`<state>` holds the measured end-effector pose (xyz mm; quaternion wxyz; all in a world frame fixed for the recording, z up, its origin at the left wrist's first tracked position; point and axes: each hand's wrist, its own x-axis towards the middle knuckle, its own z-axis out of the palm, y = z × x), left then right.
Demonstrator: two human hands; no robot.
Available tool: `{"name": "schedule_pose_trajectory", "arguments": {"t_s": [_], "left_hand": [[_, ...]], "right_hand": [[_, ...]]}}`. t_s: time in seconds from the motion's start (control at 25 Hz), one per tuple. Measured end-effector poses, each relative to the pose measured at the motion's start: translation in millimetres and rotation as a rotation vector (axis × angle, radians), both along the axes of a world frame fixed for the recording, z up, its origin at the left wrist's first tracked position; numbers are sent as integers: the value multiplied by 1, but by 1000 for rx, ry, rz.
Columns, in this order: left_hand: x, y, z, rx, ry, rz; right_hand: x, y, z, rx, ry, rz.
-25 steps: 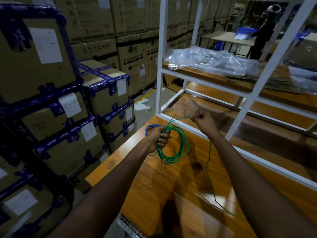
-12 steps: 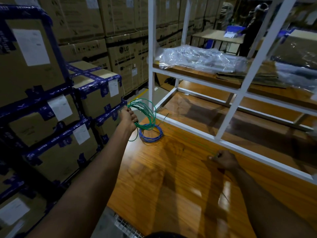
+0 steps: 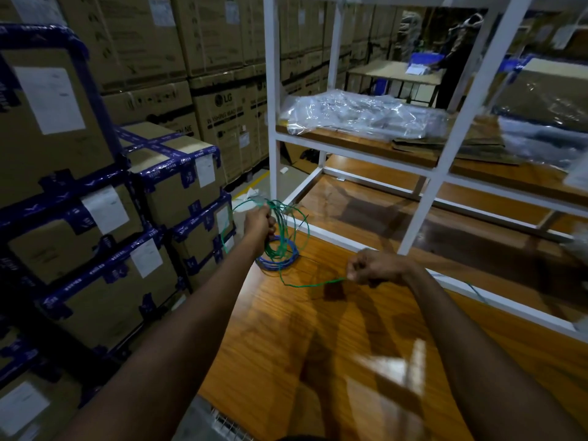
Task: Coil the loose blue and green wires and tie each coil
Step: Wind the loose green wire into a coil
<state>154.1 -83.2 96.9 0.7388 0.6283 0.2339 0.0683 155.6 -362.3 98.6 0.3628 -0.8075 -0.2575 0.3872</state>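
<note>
My left hand grips a bundle of green wire loops above the table's far left corner. Under those loops a blue wire coil lies flat on the wooden table. A loose green strand sags from the bundle across to my right hand, which pinches it with closed fingers. More of the green strand trails right past that hand over the white frame rail.
A white metal shelf frame stands on the table's far side, with clear plastic bags on its upper wooden shelf. Stacked cardboard boxes with blue tape fill the left. A person stands at a distant table.
My right hand has risen and moved toward the left hand along the green strand. The left hand still holds the green loops over the blue coil.
</note>
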Motion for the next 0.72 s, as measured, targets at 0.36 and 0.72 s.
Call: {"name": "schedule_pose_trajectory", "arguments": {"t_s": [0.36,0.72], "left_hand": [[-33,-38,-13,51,52,-489],[-47,-43,-22,-193,137,-614]], "right_hand": [[-4,61,45,355,-382,-508],[18,67,29,358,-534,-701]]}}
